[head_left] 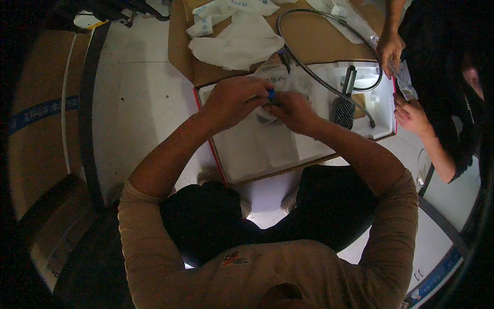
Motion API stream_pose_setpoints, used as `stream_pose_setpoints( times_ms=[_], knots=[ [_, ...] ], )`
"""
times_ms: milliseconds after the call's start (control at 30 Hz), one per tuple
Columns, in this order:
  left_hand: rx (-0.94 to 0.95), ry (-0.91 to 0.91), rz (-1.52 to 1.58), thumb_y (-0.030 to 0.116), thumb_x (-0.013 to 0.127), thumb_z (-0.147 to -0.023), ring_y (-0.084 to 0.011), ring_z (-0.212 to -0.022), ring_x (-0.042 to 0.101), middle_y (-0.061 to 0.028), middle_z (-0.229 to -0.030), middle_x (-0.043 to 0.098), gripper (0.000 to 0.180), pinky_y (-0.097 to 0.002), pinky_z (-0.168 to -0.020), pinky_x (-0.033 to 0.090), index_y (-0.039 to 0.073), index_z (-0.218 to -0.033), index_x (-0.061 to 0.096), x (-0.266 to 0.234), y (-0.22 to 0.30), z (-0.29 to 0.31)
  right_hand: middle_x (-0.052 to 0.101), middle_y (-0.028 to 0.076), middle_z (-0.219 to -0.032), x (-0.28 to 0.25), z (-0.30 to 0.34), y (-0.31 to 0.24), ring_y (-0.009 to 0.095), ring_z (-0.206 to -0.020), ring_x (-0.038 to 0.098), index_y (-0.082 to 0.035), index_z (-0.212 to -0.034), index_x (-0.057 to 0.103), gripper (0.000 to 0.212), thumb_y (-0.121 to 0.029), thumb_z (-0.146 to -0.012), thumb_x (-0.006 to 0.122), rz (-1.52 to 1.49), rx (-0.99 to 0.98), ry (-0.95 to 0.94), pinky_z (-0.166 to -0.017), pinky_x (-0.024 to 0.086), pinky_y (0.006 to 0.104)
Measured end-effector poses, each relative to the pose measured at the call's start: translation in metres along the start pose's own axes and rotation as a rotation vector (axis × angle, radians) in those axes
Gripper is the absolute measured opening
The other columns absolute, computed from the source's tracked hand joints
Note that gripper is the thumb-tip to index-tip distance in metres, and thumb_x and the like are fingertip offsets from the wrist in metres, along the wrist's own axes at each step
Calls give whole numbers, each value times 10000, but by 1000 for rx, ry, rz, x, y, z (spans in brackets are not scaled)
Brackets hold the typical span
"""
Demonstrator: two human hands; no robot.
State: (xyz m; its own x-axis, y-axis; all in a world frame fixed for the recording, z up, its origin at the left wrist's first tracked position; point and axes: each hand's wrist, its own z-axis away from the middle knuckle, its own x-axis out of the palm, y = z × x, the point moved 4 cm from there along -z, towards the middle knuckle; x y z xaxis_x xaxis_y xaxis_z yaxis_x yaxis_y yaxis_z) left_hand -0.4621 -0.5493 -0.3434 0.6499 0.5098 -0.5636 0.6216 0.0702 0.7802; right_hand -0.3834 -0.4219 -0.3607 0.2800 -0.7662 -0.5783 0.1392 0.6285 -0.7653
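Note:
Over the open box, my two hands meet with fingers closed. At the fingertips of my left hand a small blue piece shows; its kind is too small to tell. My right hand is closed right beside it, and its fingers hide what they grip. A crumpled clear plastic bag lies just beyond the hands. Under my fingers is a rounded, shiny thing, mostly covered and blurred.
White foam lines the box. At its right lies a black perforated piece, like a shower head, near a looped metal hose. White wrapping bags cover the cardboard flap. On the right, another person's hands handle clear plastic.

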Motion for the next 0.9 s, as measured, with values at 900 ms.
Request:
stream_pose_setpoints(
  times_ms=[900],
  knots=[
    [254, -1, 308, 75, 629, -695, -275, -944, 560, -87, -1026, 588, 189, -370, -801, 472, 54, -873, 570, 55, 13, 29, 562, 169, -931, 21, 34, 25, 356, -884, 537, -46, -982, 546, 351, -116, -657, 657, 199, -33, -333, -763, 440, 432]
  ],
)
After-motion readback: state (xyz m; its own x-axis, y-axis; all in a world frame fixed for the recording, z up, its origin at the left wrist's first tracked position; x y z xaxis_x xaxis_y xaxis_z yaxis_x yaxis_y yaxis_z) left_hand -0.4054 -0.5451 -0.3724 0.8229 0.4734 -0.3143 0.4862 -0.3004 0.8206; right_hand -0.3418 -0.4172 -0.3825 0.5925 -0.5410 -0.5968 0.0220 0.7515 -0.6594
